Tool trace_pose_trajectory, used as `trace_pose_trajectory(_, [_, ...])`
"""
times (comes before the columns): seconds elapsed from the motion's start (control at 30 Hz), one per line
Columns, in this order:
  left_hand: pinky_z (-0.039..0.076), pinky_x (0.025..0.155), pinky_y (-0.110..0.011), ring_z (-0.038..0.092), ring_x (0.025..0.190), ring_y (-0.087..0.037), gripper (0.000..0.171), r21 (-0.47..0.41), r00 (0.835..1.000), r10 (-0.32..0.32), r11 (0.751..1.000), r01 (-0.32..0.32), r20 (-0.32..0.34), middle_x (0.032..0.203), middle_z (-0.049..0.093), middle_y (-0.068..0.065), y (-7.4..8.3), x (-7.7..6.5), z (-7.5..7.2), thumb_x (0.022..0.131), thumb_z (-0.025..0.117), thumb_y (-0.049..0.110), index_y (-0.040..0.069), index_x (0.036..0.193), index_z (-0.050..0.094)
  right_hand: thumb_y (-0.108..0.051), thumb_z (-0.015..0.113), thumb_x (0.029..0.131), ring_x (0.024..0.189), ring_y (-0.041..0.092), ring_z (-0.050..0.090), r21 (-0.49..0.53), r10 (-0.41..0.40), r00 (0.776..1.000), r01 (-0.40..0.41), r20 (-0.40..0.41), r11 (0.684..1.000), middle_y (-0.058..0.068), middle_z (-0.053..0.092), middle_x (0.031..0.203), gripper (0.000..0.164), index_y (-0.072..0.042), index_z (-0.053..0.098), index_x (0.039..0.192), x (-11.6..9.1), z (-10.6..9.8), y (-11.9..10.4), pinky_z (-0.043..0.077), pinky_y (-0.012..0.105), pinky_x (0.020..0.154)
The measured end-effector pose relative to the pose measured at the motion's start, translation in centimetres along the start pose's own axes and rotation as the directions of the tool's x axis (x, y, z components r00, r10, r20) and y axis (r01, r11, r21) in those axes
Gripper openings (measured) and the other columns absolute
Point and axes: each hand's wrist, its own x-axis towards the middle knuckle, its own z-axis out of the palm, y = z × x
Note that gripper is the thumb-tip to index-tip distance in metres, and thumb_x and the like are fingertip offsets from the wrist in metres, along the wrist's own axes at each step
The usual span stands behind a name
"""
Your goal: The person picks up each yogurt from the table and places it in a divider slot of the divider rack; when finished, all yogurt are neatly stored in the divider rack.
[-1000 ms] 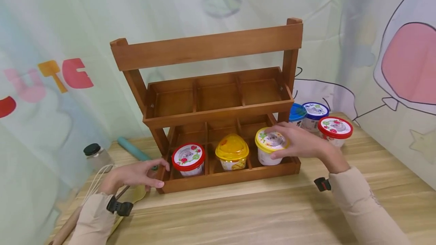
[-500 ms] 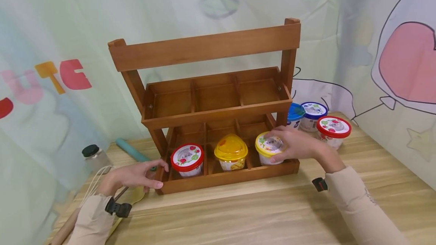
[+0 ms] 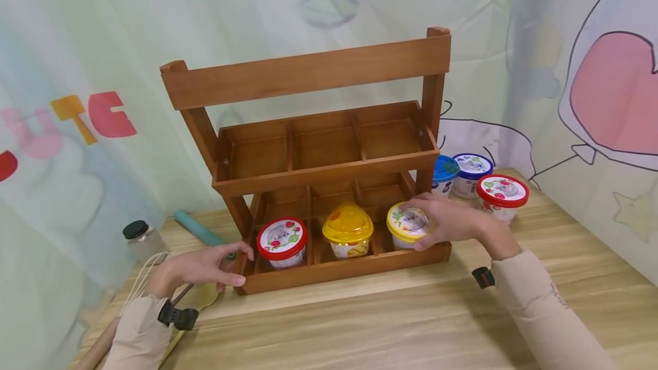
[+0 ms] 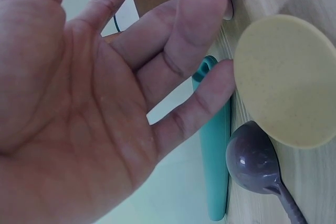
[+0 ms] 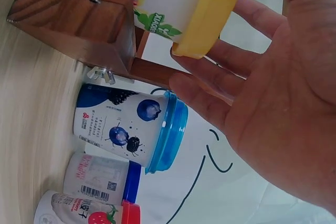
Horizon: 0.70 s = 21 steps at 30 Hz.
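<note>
My right hand [image 3: 452,218] grips the rim of a white tub with a yellow lid [image 3: 410,221], its thumb on the near side. The tub sits in the front right compartment of a two-tier wooden rack [image 3: 329,173], a little tilted. In the same row, a yellow dome-lidded tub [image 3: 348,232] fills the middle compartment and a red-lidded tub [image 3: 281,242] the left one. My left hand [image 3: 200,265] holds the rack's lower left corner, thumb at the front and bent fingers by the side. The left wrist view shows its palm without any tub in it.
Right of the rack stand a light-blue-lidded tub [image 5: 128,124], a dark-blue-lidded tub [image 3: 469,175] and another red-lidded tub [image 3: 501,196]. At left lie a teal rolling pin [image 4: 214,156], a dark ladle [image 4: 254,158], a pale yellow round utensil [image 4: 289,82] and a black-capped jar [image 3: 144,238].
The yellow-lidded tub has gone down slightly into the front right compartment, with my right hand on it. My left hand stays at the rack's corner.
</note>
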Motion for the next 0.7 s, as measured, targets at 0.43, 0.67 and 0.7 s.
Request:
trace_pose_trajectory(0.43, [0.054,0.065,-0.036,0.062,0.066,-0.027,0.053,-0.004,1.0,0.009,1.0,-0.009,0.005,0.079,0.064,-0.011,-0.2,0.0,-0.1,0.096,0.07,0.025,0.005,0.135,0.04,-0.046,0.081,0.082,0.122,0.038,0.05,0.059,0.042,0.999,-0.043,0.023,0.997,0.018,0.052,0.139,0.079,-0.013,0.049,0.145,-1.0,-1.1,0.9,0.048,0.056,0.096])
trace_pose_trajectory(0.67, [0.054,0.066,-0.036,0.062,0.067,-0.027,0.053,-0.003,1.0,0.003,1.0,-0.003,0.004,0.079,0.063,-0.011,0.0,0.1,0.0,0.096,0.07,0.026,0.005,0.135,0.04,-0.043,0.077,0.086,0.123,0.039,0.052,0.096,0.065,0.997,-0.07,0.051,0.993,0.015,0.056,0.137,0.069,-0.012,0.052,0.142,-1.9,-2.0,2.1,0.05,0.054,0.094])
trace_pose_trajectory(0.7, [0.054,0.065,-0.036,0.062,0.067,-0.027,0.053,-0.002,1.0,0.004,1.0,-0.004,0.004,0.078,0.063,-0.011,0.0,0.1,-0.1,0.096,0.07,0.026,0.005,0.135,0.04,-0.043,0.076,0.087,0.123,0.039,0.052,0.105,0.058,0.997,-0.063,0.048,0.992,0.016,0.056,0.138,0.067,-0.011,0.052,0.142,-2.2,-2.2,2.3,0.05,0.054,0.094])
